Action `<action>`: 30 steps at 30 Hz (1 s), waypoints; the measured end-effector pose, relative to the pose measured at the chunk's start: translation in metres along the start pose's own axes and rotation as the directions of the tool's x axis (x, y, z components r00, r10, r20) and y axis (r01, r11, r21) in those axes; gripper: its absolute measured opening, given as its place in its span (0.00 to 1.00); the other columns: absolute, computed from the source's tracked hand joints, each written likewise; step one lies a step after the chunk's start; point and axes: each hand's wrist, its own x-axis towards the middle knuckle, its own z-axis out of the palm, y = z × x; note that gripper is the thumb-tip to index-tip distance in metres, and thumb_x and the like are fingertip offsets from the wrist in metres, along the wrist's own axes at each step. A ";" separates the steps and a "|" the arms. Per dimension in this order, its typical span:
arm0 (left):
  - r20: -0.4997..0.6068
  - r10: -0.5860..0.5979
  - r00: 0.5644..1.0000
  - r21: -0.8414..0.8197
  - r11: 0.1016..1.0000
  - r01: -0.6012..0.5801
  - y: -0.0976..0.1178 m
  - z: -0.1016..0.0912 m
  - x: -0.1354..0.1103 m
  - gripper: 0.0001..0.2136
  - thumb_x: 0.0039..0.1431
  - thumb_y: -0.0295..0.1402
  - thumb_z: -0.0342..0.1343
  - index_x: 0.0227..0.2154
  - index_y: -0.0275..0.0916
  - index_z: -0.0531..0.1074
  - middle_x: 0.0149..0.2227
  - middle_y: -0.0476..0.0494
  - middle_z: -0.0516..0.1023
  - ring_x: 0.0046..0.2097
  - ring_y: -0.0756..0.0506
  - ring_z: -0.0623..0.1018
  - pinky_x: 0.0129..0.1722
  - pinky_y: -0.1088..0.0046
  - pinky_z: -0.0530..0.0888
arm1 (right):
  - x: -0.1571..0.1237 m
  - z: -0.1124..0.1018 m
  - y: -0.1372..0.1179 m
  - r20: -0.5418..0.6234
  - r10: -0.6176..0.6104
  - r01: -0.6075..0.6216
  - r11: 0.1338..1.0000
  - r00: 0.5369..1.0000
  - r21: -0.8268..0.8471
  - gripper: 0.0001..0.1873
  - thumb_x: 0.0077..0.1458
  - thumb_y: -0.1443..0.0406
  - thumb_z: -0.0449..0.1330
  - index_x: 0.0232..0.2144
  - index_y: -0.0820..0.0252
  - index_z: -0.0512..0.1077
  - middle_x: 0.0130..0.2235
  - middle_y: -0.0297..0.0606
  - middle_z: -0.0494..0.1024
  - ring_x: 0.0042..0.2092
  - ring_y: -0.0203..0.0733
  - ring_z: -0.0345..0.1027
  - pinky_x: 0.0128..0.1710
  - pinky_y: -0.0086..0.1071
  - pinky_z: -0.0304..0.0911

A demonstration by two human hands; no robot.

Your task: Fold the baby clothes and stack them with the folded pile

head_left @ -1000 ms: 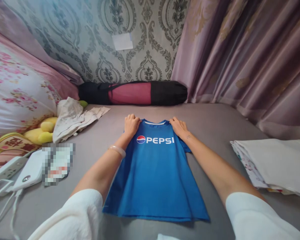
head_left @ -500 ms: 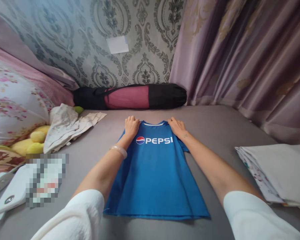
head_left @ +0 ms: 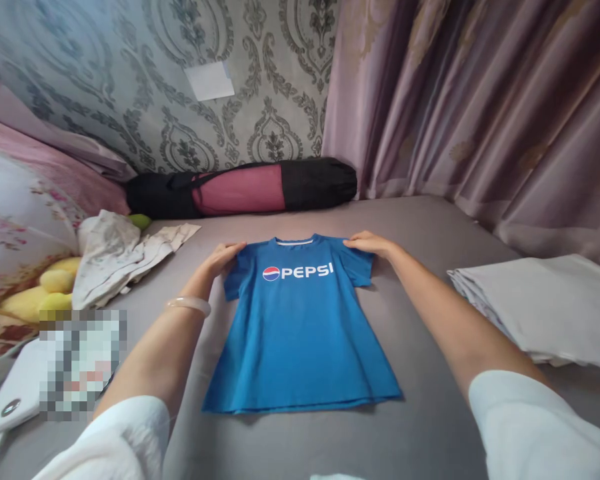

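A blue T-shirt (head_left: 300, 327) with a PEPSI print lies spread front side up on the grey bed sheet (head_left: 430, 413), collar away from me and hem toward me. My left hand (head_left: 225, 255) pinches its left shoulder edge, near the top of the sleeve. On the other side my right hand (head_left: 367, 242) grips the right shoulder edge, the sleeve hanging out below the fingers. Both short sleeves show, and the cloth has a few soft folds. A pale bangle (head_left: 189, 304) circles my left wrist.
Folded pale cloth (head_left: 540, 303) lies at the right. A black and pink long bag (head_left: 240, 189) rests along the wall. To the left are a crumpled light cloth (head_left: 110, 250), a yellow plush (head_left: 50, 287), a floral pillow (head_left: 20, 207) and a white device (head_left: 17, 387). Curtains (head_left: 430, 107) hang at the right.
My hands have moved apart from beside the collar to the outer shoulders. The sleeves now lie spread outward. The view has shifted slightly to the right.
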 end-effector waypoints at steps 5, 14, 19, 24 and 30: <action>0.152 0.097 0.984 -0.128 0.989 -0.078 -0.005 -0.012 -0.011 0.18 0.37 0.45 0.66 0.25 0.38 0.69 0.22 0.52 0.69 0.25 0.51 0.69 0.25 0.76 0.63 | -0.006 -0.012 0.020 0.099 0.065 -0.076 0.991 0.993 0.109 0.02 0.48 0.67 0.66 0.28 0.60 0.78 0.28 0.32 0.78 0.32 0.35 0.71 0.31 0.23 0.64; -0.034 0.070 0.997 0.040 0.997 -0.069 0.009 -0.011 -0.015 0.23 0.28 0.44 0.71 0.23 0.40 0.65 0.19 0.55 0.67 0.25 0.50 0.68 0.24 0.76 0.62 | -0.015 0.005 0.028 -0.158 0.363 -0.250 0.841 0.918 0.479 0.06 0.57 0.64 0.63 0.30 0.61 0.71 0.24 0.34 0.73 0.26 0.33 0.68 0.24 0.23 0.66; 0.085 0.024 0.996 0.188 0.981 -0.040 -0.003 -0.036 -0.018 0.22 0.31 0.48 0.70 0.25 0.37 0.73 0.25 0.48 0.75 0.30 0.47 0.72 0.27 0.75 0.64 | -0.037 0.007 0.030 -0.108 0.400 -0.287 0.797 0.910 0.531 0.13 0.62 0.60 0.57 0.28 0.62 0.69 0.25 0.37 0.74 0.25 0.32 0.68 0.26 0.24 0.68; 0.084 -0.070 0.994 0.069 0.996 0.065 -0.024 -0.053 -0.024 0.19 0.32 0.43 0.71 0.24 0.37 0.73 0.26 0.47 0.74 0.30 0.48 0.72 0.26 0.77 0.64 | -0.047 0.015 0.029 -0.182 0.403 -0.314 0.871 0.897 0.378 0.10 0.59 0.63 0.58 0.28 0.63 0.72 0.25 0.37 0.75 0.25 0.33 0.68 0.23 0.23 0.64; -0.142 -0.120 0.983 -0.098 0.989 0.107 -0.028 -0.034 -0.038 0.11 0.46 0.37 0.62 0.30 0.38 0.69 0.25 0.48 0.72 0.29 0.48 0.73 0.29 0.73 0.71 | -0.041 0.032 0.021 -0.415 0.311 -0.295 0.950 0.855 0.104 0.14 0.60 0.64 0.52 0.33 0.64 0.76 0.35 0.50 0.79 0.42 0.49 0.74 0.40 0.34 0.66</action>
